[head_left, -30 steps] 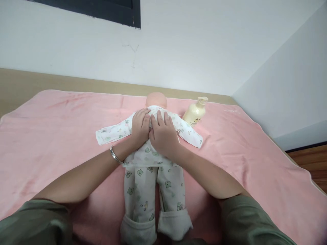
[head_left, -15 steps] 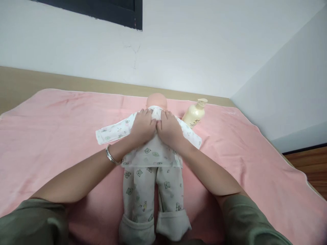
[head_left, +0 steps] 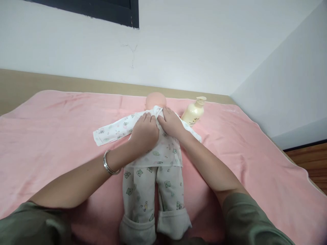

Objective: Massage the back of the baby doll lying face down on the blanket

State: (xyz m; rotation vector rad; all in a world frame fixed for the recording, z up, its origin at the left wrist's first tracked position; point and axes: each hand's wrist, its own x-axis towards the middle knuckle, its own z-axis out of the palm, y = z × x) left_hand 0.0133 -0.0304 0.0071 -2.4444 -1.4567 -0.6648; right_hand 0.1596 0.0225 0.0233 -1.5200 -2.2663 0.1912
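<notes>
A baby doll (head_left: 156, 100) lies stretched out on a pink sheet, its bald head toward the wall. It wears a white printed shirt (head_left: 159, 154) and matching trousers (head_left: 144, 190) with turned-up cuffs. My left hand (head_left: 146, 133) is closed over the upper middle of the shirt, its fingers curled into the cloth. Beside it, my right hand (head_left: 171, 125) rests on the shirt just below the collar, fingers extended and thumb apart. The collar cloth is bunched between the hands. Both hands cover part of the doll's torso.
A cream pump bottle (head_left: 193, 112) leans at a tilt to the right of the doll's head. The pink sheet (head_left: 76, 112) covers most of the wooden surface (head_left: 30, 79). A white wall (head_left: 178, 51) rises behind, with a dark frame (head_left: 109, 13) at upper left.
My left hand has curled its fingers and shifted slightly right and down. My right hand has moved slightly up toward the collar. The collar cloth is now bunched.
</notes>
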